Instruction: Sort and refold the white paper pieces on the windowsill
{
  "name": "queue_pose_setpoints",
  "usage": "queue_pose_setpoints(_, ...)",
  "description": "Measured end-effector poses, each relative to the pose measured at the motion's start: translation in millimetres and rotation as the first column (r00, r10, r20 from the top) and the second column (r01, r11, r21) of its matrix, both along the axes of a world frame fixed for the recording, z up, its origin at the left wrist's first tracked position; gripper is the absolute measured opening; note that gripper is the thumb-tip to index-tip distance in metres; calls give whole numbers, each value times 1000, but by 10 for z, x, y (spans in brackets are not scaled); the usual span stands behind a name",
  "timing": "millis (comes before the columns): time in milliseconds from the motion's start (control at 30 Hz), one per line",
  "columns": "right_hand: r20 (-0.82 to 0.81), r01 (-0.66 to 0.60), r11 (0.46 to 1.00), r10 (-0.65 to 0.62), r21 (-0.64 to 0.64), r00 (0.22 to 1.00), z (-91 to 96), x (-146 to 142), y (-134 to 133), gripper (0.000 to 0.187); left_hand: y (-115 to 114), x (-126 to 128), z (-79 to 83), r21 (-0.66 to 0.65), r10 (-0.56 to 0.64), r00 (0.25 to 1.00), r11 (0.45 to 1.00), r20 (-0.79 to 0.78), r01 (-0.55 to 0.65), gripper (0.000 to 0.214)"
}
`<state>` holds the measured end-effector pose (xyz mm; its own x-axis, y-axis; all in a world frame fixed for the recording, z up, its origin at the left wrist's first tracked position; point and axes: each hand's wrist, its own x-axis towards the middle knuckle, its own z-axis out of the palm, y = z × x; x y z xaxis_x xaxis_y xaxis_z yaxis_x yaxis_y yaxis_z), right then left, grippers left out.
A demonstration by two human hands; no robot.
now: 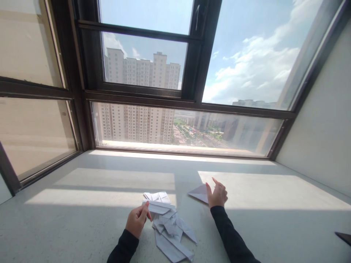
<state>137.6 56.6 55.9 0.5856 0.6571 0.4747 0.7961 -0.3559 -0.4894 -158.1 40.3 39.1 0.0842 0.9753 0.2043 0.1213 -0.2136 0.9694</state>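
Note:
Thumb and forefinger of my left hand (138, 219) pinch the end of a long folded white paper (159, 207), which is held over a loose pile of folded papers (170, 230). Several pieces overlap in that pile, some with pointed ends. My right hand (218, 193) is further right, thumb and forefinger apart, the other fingers curled, with nothing visible between them. Just left of it, a pointed folded paper (199, 193) lies on the sill, its right end hidden behind the hand. I cannot tell whether the hand touches it.
A broad white window sill (82, 226) lies under my hands, crossed by sunlight and shadow. Dark window frames (189, 106) rise behind it, with tall buildings outside. A white wall (323, 117) bounds the right side. A dark pointed object (343, 238) shows at the right edge.

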Motion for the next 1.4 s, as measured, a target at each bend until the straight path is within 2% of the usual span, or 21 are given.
queue_pose_setpoints(67, 46, -223, 972, 220, 72, 974, 104, -265, -70, 42, 6, 5, -3, -7, 7, 1000, 1000, 2, -7, 53)
queue_pose_setpoints(133, 91, -427, 903, 429, -37, 899, 164, -602, -145, 37, 6, 3, -4, -16, 10, 1000, 1000, -2, -10, 53)
queue_pose_setpoints(200, 105, -512, 839, 535, -186, 838, 176, -913, -204, 37, 3, -10, -9, -19, 8, 1000, 1000, -6, -9, 53)
queue_pose_setpoints(300, 50, -505, 799, 548, -328, 835, 153, -1170, -245, 31, -2, -44, -23, -15, 7, 1000, 1000, -6, -7, 52)
queue_pose_setpoints(367, -16, -511, 796, 535, -325, 845, 151, -1195, -252, 25, -2, -59, -25, -12, 18, 1000, 1000, 0, -18, 51)
queue_pose_setpoints(500, -154, -582, 807, 566, -101, 810, 204, -1136, -299, 29, -6, -20, 14, 10, 159, 982, 987, 106, -161, 43)
queue_pose_setpoints(567, -182, -626, 780, 616, 3, 767, 222, -1136, -361, 33, -19, 17, 45, -12, 207, 954, 978, 217, -209, 57)
queue_pose_setpoints(600, -180, -650, 759, 644, 30, 744, 222, -1146, -402, 33, -27, 29, 58, -35, 192, 946, 981, 263, -190, 63)
queue_pose_setpoints(667, -152, -675, 738, 670, 26, 727, 202, -1167, -503, 33, -38, 29, 75, -87, 122, 946, 991, 302, -100, 61)
queue_pose_setpoints(733, -96, -649, 759, 643, -52, 760, 161, -1172, -626, 35, -32, -6, 82, -146, 102, 946, 987, 308, -59, 47)
queue_pose_setpoints(800, -19, -594, 779, 603, -201, 798, 115, -1158, -761, 37, -9, -58, 89, -209, 175, 924, 972, 339, -107, 34)
queue_pose_setpoints(833, 11, -567, 770, 596, -294, 803, 94, -1148, -828, 37, 6, -83, 93, -243, 223, 902, 960, 371, -138, 27)
queue_pose_setpoints(933, -6, -531, 673, 616, -516, 787, 72, -1124, -1001, 32, 45, -125, 109, -332, 315, 831, 928, 459, -168, 16)
queue_pose_setpoints(1000, -98, -562, 594, 633, -576, 768, 107, -1108, -1068, 28, 50, -123, 122, -363, 325, 804, 920, 498, -147, 16)
queue_pose_setpoints(1067, -235, -637, 517, 641, -571, 731, 177, -1072, -1083, 25, 40, -112, 134, -373, 317, 789, 920, 526, -121, 18)
queue_pose_setpoints(1133, -461, -756, 417, 610, -504, 644, 252, -1013, -1043, 24, 23, -100, 144, -376, 309, 781, 921, 543, -103, 19)
queue_pose_setpoints(1167, -596, -824, 358, 571, -439, 565, 283, -979, -1005, 24, 15, -96, 146, -377, 305, 780, 921, 547, -95, 18)
queue_pose_setpoints(1233, -813, -933, 252, 464, -259, 351, 320, -918, -907, 25, 5, -91, 147, -384, 300, 782, 919, 547, -84, 17)
queue_pose_setpoints(1300, -911, -981, 172, 383, -94, 155, 330, -883, -804, 26, 4, -89, 146, -398, 302, 786, 914, 539, -79, 16)
queue_pose_setpoints(1400, -960, -996, 75, 280, 39, -16, 330, -869, -704, 27, 11, -98, 152, -418, 310, 790, 905, 528, -76, 14)
